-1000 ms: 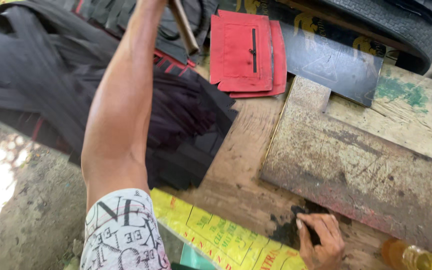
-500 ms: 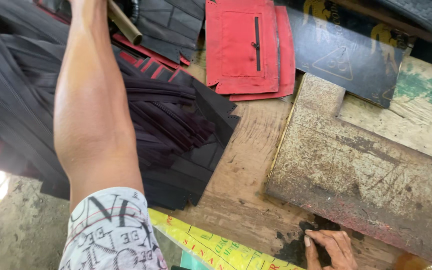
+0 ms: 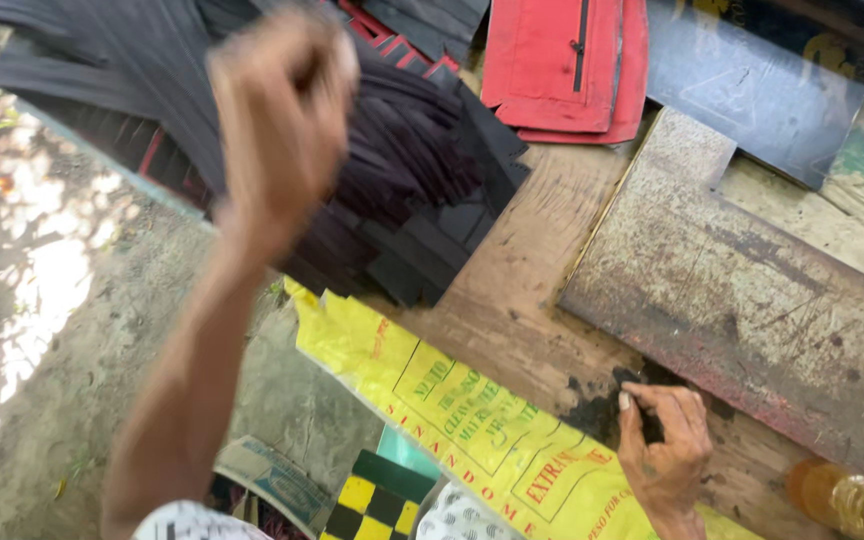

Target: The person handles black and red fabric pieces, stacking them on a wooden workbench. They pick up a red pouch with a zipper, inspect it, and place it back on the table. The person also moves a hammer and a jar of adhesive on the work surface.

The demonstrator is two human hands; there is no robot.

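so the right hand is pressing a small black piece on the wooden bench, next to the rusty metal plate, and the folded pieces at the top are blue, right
Not quite: the folded pieces at the top are red, not blue, as the head view shows. The rest holds: the right hand presses a small black piece on the wooden bench, beside the rusty metal plate.

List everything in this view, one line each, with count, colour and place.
strips: a pile, black, upper left of the bench
fabric pieces: a small stack, red, top centre
metal plate: one, rusty, right, on the wooden bench
dark sheet: one, top right
sack: one, yellow, printed, bottom centre
bottle: one, amber, bottom right corner
left hand: raised, fisted, blurred
right hand: presses a small black piece at the plate's edge
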